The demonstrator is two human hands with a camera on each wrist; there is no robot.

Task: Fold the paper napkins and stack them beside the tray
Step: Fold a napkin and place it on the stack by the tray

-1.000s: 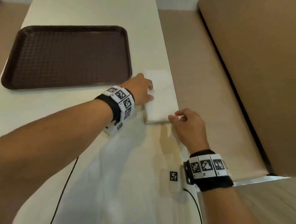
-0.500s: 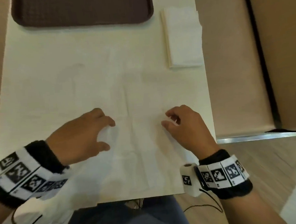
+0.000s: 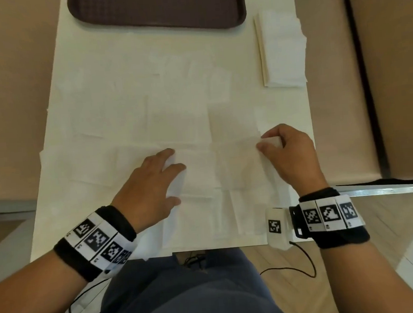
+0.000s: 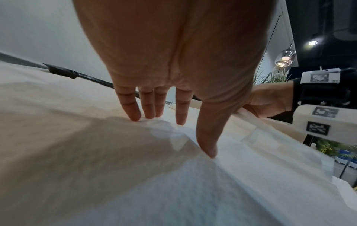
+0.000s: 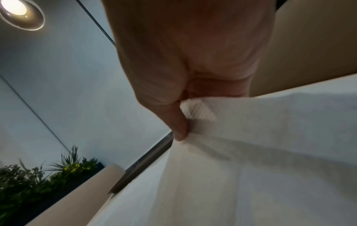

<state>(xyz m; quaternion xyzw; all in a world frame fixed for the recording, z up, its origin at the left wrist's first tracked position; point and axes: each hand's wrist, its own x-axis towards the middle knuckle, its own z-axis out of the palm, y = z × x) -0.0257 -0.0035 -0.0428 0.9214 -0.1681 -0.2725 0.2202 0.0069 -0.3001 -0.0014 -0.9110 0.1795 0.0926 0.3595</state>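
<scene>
Since half a second ago your right hand [image 3: 292, 155] has closed on the napkin [image 3: 225, 164], and your left hand [image 3: 151, 187] has slid further onto it. Your right thumb and fingers now pinch the napkin's right edge, lifting a corner off the table [image 3: 122, 89]; the right wrist view shows the paper bunched under your thumb [image 5: 178, 122]. Your left hand lies spread, fingertips [image 4: 135, 114] pressing the sheet flat at centre frame. The napkin sits in the lower middle of the head view, among other unfolded sheets. The stack [image 3: 282, 50] of folded napkins rests at upper right, just beside the tray [image 3: 158, 10] at top centre.
</scene>
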